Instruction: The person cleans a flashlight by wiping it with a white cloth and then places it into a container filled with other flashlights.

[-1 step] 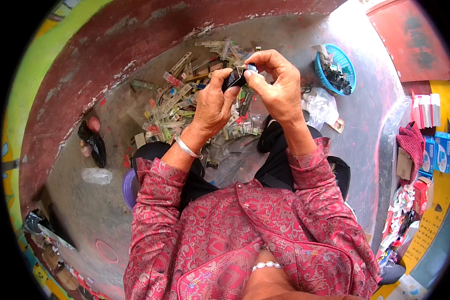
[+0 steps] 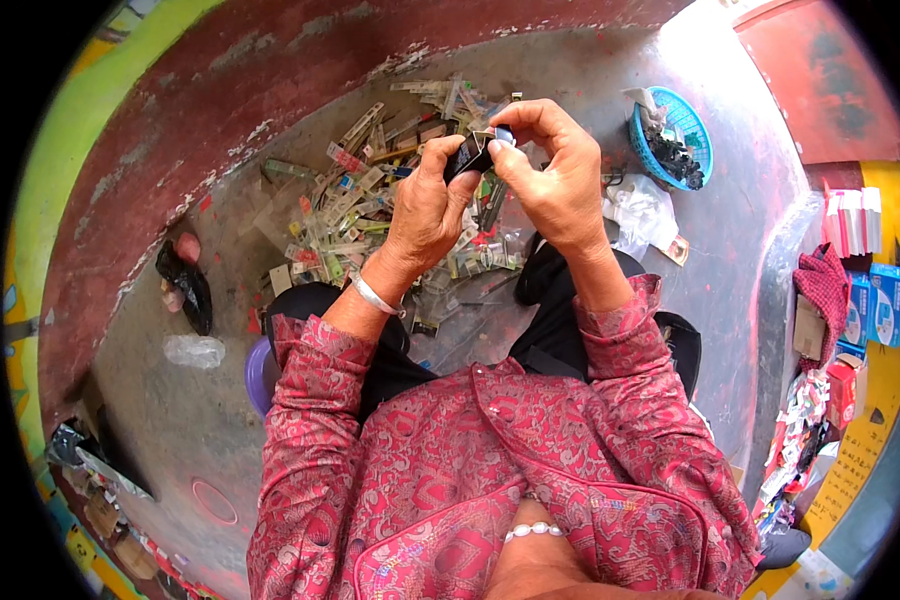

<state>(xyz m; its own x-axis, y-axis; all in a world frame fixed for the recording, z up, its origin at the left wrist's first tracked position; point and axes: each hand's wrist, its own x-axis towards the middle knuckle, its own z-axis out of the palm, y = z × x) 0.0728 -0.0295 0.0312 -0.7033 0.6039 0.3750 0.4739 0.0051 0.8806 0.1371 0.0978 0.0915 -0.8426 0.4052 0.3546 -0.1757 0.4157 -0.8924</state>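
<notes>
**One small black item (image 2: 468,160), two hands**

The item is up in the air over a littered floor, in front of the person. The left hand (image 2: 425,208) pinches its lower-left end between thumb and forefinger; the right hand (image 2: 565,178) pinches the upper-right end the same way, at a shiny edge. Gripping both ends probably steadies so small a thing and leaves its middle free (what it is exactly, I cannot tell).

Below and beyond lies one heap of small packages (image 2: 348,205), clear and coloured, too tangled to count; its place before the knees would put it within easy reach. Right of it sit one white plastic bag (image 2: 638,212) and one blue basket (image 2: 687,118), whose sides likely stop the dark pieces (image 2: 672,163) inside from scattering; their number is unclear. To the left are one purple basin (image 2: 259,376), one black bag (image 2: 186,285) and one crumpled clear wrapper (image 2: 194,351).
</notes>
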